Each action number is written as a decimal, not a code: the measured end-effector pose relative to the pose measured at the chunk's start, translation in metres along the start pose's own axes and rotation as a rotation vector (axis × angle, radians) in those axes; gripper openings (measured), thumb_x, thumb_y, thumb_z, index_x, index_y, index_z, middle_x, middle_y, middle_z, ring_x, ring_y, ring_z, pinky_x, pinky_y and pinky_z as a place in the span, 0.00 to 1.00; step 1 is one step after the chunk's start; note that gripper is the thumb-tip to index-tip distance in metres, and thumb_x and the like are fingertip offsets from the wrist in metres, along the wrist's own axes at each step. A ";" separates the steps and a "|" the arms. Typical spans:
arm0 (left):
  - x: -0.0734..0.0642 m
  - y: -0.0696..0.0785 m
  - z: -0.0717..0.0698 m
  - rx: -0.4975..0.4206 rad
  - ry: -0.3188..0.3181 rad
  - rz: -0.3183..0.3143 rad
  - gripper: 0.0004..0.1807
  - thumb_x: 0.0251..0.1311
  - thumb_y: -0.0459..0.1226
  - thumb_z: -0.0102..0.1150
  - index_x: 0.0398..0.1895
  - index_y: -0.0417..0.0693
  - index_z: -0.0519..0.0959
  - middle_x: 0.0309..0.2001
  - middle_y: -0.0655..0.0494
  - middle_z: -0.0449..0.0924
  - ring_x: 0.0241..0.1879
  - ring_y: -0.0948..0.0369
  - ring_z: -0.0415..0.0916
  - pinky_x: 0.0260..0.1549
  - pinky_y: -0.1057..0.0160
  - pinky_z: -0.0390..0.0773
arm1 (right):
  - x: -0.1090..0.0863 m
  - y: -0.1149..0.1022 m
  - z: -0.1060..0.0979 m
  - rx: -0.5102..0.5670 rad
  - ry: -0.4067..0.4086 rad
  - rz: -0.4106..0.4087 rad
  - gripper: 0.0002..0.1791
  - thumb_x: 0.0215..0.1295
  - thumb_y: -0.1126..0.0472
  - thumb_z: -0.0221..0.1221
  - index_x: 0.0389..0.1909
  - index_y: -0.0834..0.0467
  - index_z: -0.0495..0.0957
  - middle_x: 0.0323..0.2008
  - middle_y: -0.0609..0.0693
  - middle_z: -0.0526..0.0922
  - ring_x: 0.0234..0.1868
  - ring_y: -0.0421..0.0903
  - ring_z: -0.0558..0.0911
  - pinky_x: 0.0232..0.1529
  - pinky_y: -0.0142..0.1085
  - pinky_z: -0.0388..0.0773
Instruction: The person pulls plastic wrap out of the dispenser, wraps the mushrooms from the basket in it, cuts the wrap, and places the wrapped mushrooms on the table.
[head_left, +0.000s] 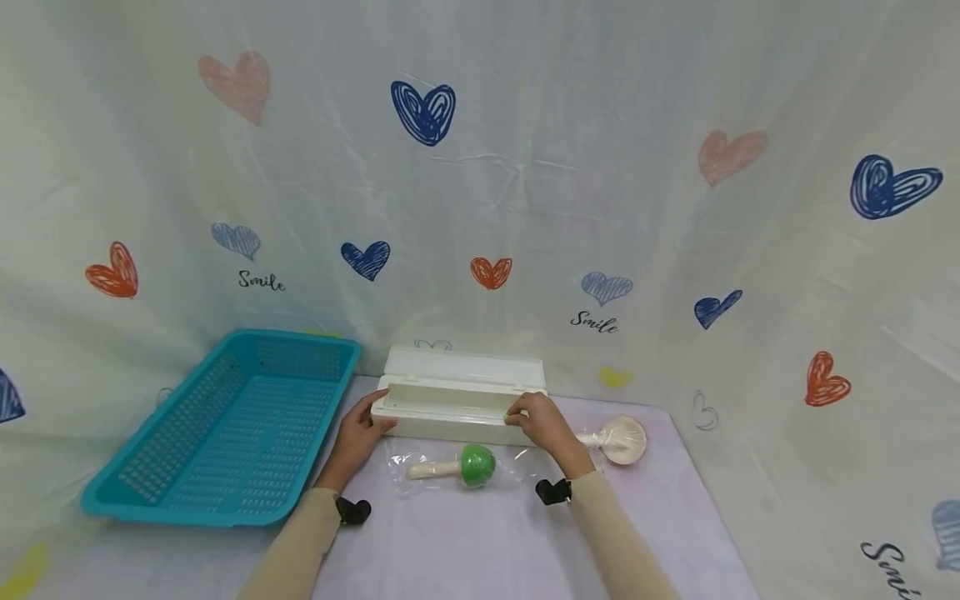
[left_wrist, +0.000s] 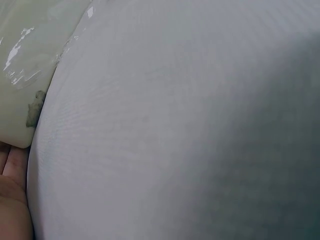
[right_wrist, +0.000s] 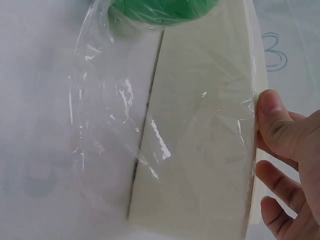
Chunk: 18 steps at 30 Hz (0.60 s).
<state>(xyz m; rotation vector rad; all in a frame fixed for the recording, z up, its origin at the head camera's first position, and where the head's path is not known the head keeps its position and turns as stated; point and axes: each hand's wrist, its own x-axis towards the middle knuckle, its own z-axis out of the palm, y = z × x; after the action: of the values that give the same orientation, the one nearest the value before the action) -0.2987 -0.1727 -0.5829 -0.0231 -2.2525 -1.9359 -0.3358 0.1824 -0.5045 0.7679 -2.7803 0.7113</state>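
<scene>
A long white box (head_left: 457, 428) lies with its lid (head_left: 465, 365) raised at the back, against the curtain. My left hand (head_left: 357, 437) grips its left end, thumb at the front and fingers by the rim. At the front rim, toward the right end, my right hand (head_left: 542, 421) pinches with thumb and forefinger; the other fingers are loosely bent in the right wrist view. Before the box lies a maraca (head_left: 476, 465) with green head and cream handle, in a clear plastic bag (right_wrist: 125, 100). The bag overlaps the box's front in the right wrist view.
A large turquoise basket (head_left: 358, 358) stands at the left, close to my left forearm. Beyond my right wrist lies a round cream, spoon-shaped thing (head_left: 624, 440) with its handle in plastic. A curtain (head_left: 480, 200) printed with hearts rises behind the table (head_left: 450, 550).
</scene>
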 end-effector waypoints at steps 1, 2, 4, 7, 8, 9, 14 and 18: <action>0.000 0.000 -0.002 -0.004 0.000 -0.003 0.33 0.67 0.37 0.67 0.74 0.50 0.68 0.77 0.42 0.63 0.74 0.43 0.65 0.65 0.56 0.75 | 0.001 0.000 0.001 -0.012 0.010 -0.013 0.04 0.58 0.60 0.72 0.31 0.57 0.90 0.34 0.49 0.89 0.42 0.53 0.85 0.49 0.49 0.81; -0.001 0.000 -0.003 -0.005 -0.002 -0.003 0.33 0.67 0.37 0.67 0.74 0.50 0.68 0.77 0.42 0.62 0.74 0.44 0.65 0.66 0.54 0.73 | 0.001 -0.001 0.001 -0.029 0.018 -0.026 0.04 0.58 0.60 0.73 0.31 0.56 0.90 0.33 0.48 0.89 0.41 0.53 0.84 0.48 0.49 0.81; 0.000 0.000 -0.004 -0.001 -0.006 -0.005 0.34 0.67 0.38 0.67 0.74 0.50 0.68 0.77 0.42 0.62 0.75 0.44 0.64 0.67 0.50 0.71 | 0.000 0.000 0.001 -0.067 0.034 -0.038 0.04 0.57 0.59 0.73 0.29 0.55 0.90 0.32 0.47 0.89 0.40 0.52 0.83 0.45 0.48 0.81; 0.000 -0.001 -0.004 0.001 -0.009 -0.007 0.33 0.67 0.38 0.67 0.74 0.49 0.68 0.78 0.43 0.61 0.75 0.44 0.63 0.69 0.46 0.69 | -0.003 0.003 -0.003 -0.106 0.043 -0.029 0.04 0.56 0.59 0.74 0.28 0.55 0.90 0.31 0.46 0.88 0.39 0.52 0.83 0.44 0.49 0.80; 0.001 -0.002 -0.004 0.005 -0.009 -0.008 0.33 0.67 0.38 0.67 0.74 0.49 0.68 0.78 0.43 0.61 0.75 0.44 0.63 0.69 0.46 0.69 | -0.005 0.005 -0.004 -0.110 0.044 -0.020 0.04 0.56 0.59 0.74 0.28 0.55 0.90 0.31 0.46 0.88 0.39 0.52 0.83 0.44 0.49 0.80; 0.001 -0.002 -0.004 0.012 -0.010 -0.004 0.33 0.68 0.38 0.66 0.75 0.49 0.67 0.78 0.43 0.61 0.76 0.44 0.63 0.69 0.46 0.69 | -0.006 0.007 -0.006 -0.112 0.048 -0.014 0.04 0.56 0.60 0.74 0.28 0.55 0.90 0.30 0.47 0.88 0.39 0.52 0.83 0.43 0.50 0.80; 0.001 -0.001 -0.006 0.031 0.014 0.007 0.33 0.67 0.37 0.67 0.74 0.50 0.69 0.78 0.43 0.61 0.75 0.44 0.63 0.67 0.46 0.70 | -0.013 0.017 -0.014 -0.119 0.072 -0.018 0.03 0.55 0.61 0.74 0.27 0.55 0.89 0.29 0.46 0.87 0.37 0.51 0.82 0.41 0.49 0.79; 0.001 -0.001 -0.005 0.019 0.009 0.004 0.34 0.66 0.36 0.68 0.74 0.50 0.69 0.78 0.42 0.61 0.75 0.43 0.63 0.67 0.45 0.70 | -0.016 0.024 -0.018 -0.093 0.065 -0.024 0.04 0.55 0.62 0.74 0.28 0.57 0.89 0.29 0.47 0.86 0.36 0.50 0.81 0.41 0.47 0.79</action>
<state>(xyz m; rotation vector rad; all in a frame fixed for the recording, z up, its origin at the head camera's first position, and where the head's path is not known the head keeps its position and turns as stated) -0.2997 -0.1775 -0.5829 -0.0166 -2.2630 -1.9080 -0.3338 0.2167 -0.5032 0.7455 -2.7191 0.5870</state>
